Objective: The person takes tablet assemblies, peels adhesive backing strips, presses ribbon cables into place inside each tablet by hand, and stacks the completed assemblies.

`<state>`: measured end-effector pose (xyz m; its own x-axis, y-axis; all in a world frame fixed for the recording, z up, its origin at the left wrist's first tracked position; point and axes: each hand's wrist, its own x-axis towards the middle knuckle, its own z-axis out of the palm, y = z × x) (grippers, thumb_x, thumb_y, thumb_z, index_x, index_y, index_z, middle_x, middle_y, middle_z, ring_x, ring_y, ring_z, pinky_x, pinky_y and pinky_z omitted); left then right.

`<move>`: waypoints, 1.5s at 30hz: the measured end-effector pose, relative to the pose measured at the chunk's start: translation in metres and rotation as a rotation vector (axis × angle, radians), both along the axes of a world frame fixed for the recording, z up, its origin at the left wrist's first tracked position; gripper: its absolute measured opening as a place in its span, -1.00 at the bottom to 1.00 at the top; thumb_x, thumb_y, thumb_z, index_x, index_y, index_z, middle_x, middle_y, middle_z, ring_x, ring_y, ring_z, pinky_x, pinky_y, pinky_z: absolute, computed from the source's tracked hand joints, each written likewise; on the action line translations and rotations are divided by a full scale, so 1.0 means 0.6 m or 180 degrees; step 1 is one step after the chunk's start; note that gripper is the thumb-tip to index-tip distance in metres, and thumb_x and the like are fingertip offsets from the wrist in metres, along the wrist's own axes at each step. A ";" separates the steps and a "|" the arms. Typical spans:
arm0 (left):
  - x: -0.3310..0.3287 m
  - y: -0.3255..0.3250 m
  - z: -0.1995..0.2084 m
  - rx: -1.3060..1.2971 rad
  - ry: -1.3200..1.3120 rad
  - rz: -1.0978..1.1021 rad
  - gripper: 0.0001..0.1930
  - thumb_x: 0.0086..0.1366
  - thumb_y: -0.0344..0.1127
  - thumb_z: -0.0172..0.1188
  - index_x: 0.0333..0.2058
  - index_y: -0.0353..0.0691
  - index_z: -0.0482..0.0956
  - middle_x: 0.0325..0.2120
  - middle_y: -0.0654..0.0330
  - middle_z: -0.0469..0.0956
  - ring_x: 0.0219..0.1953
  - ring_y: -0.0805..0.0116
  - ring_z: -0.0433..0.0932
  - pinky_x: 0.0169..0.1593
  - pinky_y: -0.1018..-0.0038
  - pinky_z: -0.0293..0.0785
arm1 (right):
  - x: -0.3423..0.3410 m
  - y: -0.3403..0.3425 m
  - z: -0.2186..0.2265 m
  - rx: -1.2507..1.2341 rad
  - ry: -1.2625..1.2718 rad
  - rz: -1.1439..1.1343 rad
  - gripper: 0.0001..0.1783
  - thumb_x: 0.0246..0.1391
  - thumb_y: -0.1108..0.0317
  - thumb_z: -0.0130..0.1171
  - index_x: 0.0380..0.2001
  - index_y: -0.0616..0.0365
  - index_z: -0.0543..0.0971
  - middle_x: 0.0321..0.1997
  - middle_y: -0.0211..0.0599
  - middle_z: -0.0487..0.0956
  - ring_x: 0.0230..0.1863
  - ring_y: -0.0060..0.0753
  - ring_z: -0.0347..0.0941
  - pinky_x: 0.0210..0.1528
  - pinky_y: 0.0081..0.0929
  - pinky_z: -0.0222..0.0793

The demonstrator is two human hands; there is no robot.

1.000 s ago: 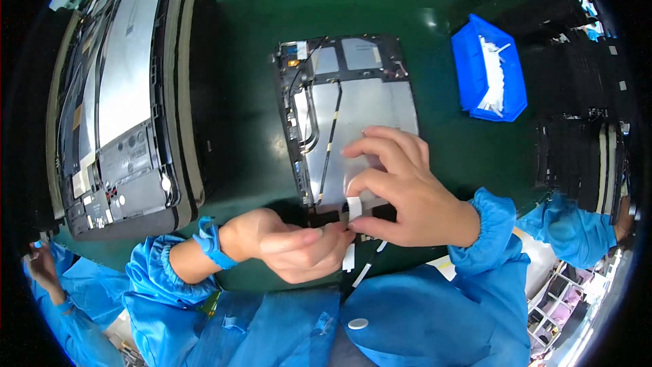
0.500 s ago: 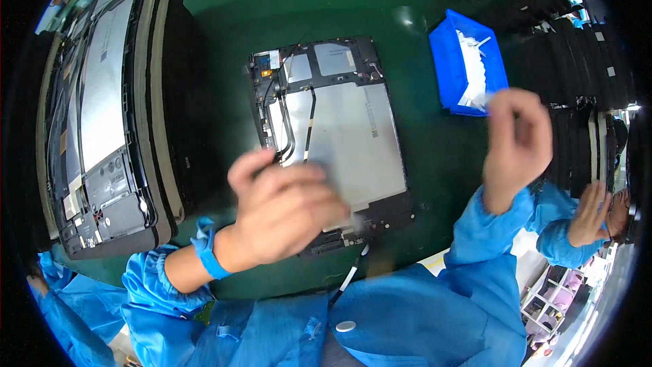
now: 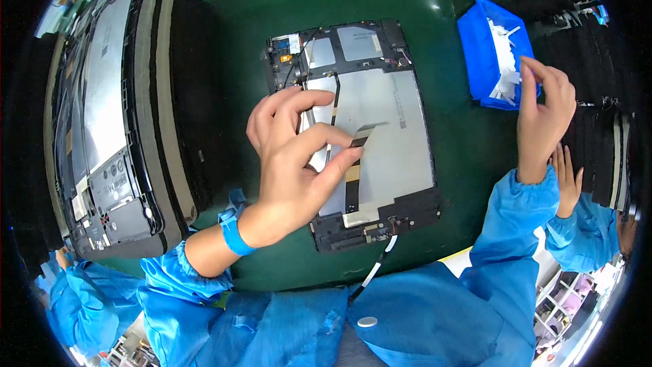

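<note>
A tablet-like device with its back off (image 3: 387, 156) lies on the green work surface, its silver panel and dark circuit edges facing up. My left hand (image 3: 292, 156) is above its left half, thumb and index finger pinching a black flat ribbon cable (image 3: 352, 194) with a tan band. The cable's upper end is bent up and its lower end reaches the panel's bottom edge. My right hand (image 3: 547, 112) is at the right rim of a blue bin (image 3: 481, 61) of white strips (image 3: 504, 51). Its fingertips are pressed together; whatever they hold is too small to make out.
Several similar devices stand stacked with foam layers (image 3: 159, 95) on the left. Dark foam stacks (image 3: 604, 156) stand on the right. Another person's hand (image 3: 566, 180) is just below my right hand. A black-and-white cord (image 3: 373, 270) runs from the device's lower edge toward my body.
My left hand has moved up from the device's lower edge and now lifts the ribbon cable. My right hand has shifted right in view, staying by the bin. The whole view has shifted slightly.
</note>
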<state>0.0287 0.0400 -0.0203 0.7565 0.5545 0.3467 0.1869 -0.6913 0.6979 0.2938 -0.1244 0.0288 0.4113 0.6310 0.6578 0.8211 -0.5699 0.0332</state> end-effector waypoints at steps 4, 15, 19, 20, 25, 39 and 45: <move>-0.002 0.001 -0.005 0.0030 0.0060 0.0030 -0.83 -0.14 -0.31 0.43 -0.55 -0.04 0.60 -0.04 0.22 0.43 0.11 0.00 0.23 0.17 0.12 0.02 | 0.000 0.005 -0.008 0.0470 -0.0114 0.0410 -0.91 0.03 0.41 0.21 -0.36 0.11 0.64 -0.27 -0.28 0.56 -0.19 -0.26 0.46 -0.09 -0.42 0.30; -0.005 0.002 0.004 0.0012 0.0117 0.0058 -0.84 -0.12 -0.30 0.42 -0.53 -0.04 0.60 -0.01 0.20 0.42 0.14 -0.01 0.20 0.18 0.11 0.01 | -0.181 0.020 -0.010 -0.1601 0.1864 0.3913 -0.50 -0.12 0.11 0.24 -0.09 0.10 0.53 0.14 -0.37 0.45 0.23 -0.18 0.29 0.08 -0.23 0.26; -0.006 0.003 0.005 0.0059 0.0245 -0.0018 -0.84 -0.09 -0.34 0.42 -0.52 -0.13 0.59 0.04 0.13 0.42 0.18 -0.01 0.17 0.23 0.13 0.04 | -0.181 0.022 -0.015 -0.1782 0.2041 0.3940 -0.46 -0.03 -0.01 0.15 -0.04 0.09 0.51 0.18 -0.36 0.42 0.29 -0.17 0.22 0.13 -0.20 0.20; -0.005 0.002 0.006 0.0040 0.0262 -0.0023 -0.84 -0.08 -0.34 0.41 -0.52 -0.14 0.58 0.04 0.12 0.41 0.18 -0.01 0.17 0.23 0.14 0.02 | -0.181 0.023 -0.015 -0.1774 0.2051 0.3927 -0.46 -0.03 -0.01 0.15 -0.04 0.09 0.51 0.18 -0.36 0.42 0.29 -0.17 0.22 0.13 -0.20 0.20; -0.009 0.001 0.002 0.0007 0.0267 -0.0069 -0.90 0.05 -0.31 0.31 -0.44 -0.07 0.58 0.04 0.15 0.38 0.18 -0.03 0.15 0.21 0.11 -0.05 | -0.174 0.043 -0.008 -0.1925 0.1764 0.3312 -0.51 0.04 -0.05 0.07 -0.07 0.05 0.52 0.17 -0.40 0.43 0.34 -0.13 0.15 0.21 -0.04 0.07; -0.029 0.001 0.020 0.0506 -0.0318 -0.0677 -0.83 0.02 -0.47 0.24 -0.37 -0.05 0.61 -0.30 0.33 0.57 -0.08 0.23 0.44 0.21 0.13 0.01 | -0.208 -0.023 -0.045 -0.1198 0.2075 0.3388 -0.76 -0.20 0.35 0.29 -0.34 -0.03 0.59 0.13 -0.42 0.46 0.25 -0.22 0.25 0.16 -0.20 0.15; -0.065 -0.040 0.014 0.1628 -0.0836 -0.1306 -0.74 -0.15 -0.27 0.38 -0.37 0.16 0.67 -0.36 0.53 0.56 -0.20 0.47 0.44 0.20 0.19 -0.03 | -0.213 -0.002 -0.059 -0.0318 0.2261 0.3014 -0.82 -0.21 0.35 0.30 -0.41 -0.02 0.62 -0.12 -0.50 0.57 -0.01 -0.30 0.43 -0.05 -0.32 0.29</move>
<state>-0.0104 0.0162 -0.0119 0.7252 -0.0389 0.6874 -0.2893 -0.9232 0.2530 0.1659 -0.1259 -0.0068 0.0063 0.9160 0.4012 0.7668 0.2531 -0.5899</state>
